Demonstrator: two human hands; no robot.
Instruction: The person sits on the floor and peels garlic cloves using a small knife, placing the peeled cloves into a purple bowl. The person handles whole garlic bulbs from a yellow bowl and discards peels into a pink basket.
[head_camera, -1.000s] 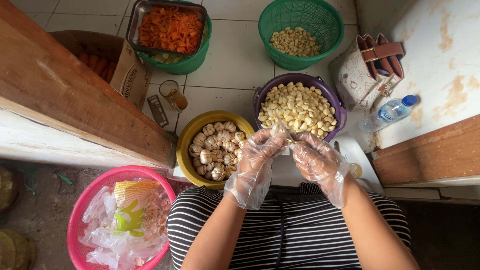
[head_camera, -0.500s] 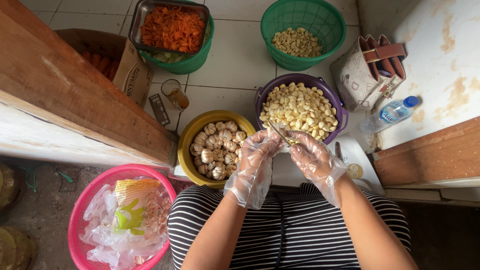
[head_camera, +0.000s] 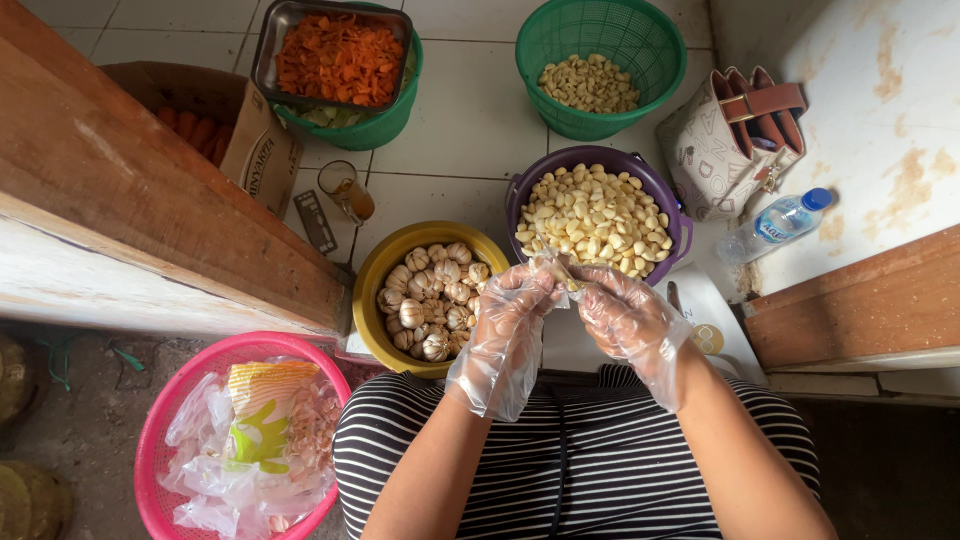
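Both hands wear loose clear plastic gloves and meet in front of my striped shirt. My left hand (head_camera: 507, 325) and my right hand (head_camera: 625, 318) pinch one small garlic clove (head_camera: 556, 270) between their fingertips, with thin skin showing around it. Just beyond the fingers stands a purple bowl (head_camera: 668, 195) heaped with peeled cloves. To the left of my hands a yellow bowl (head_camera: 380, 270) holds unpeeled garlic bulbs.
A pink basket (head_camera: 165, 425) with plastic bags and garlic skins sits at lower left. Farther off are a green basket (head_camera: 655, 55) of peeled cloves, a metal tray of chopped carrot (head_camera: 338, 55) on a green basket, a drinking glass (head_camera: 345, 188), a handbag (head_camera: 730, 140), a water bottle (head_camera: 775, 225) and a wooden plank (head_camera: 130, 190).
My hands have stayed together at the purple bowl's near rim, with the fingers shifting slightly around the clove. The view has drifted a little.
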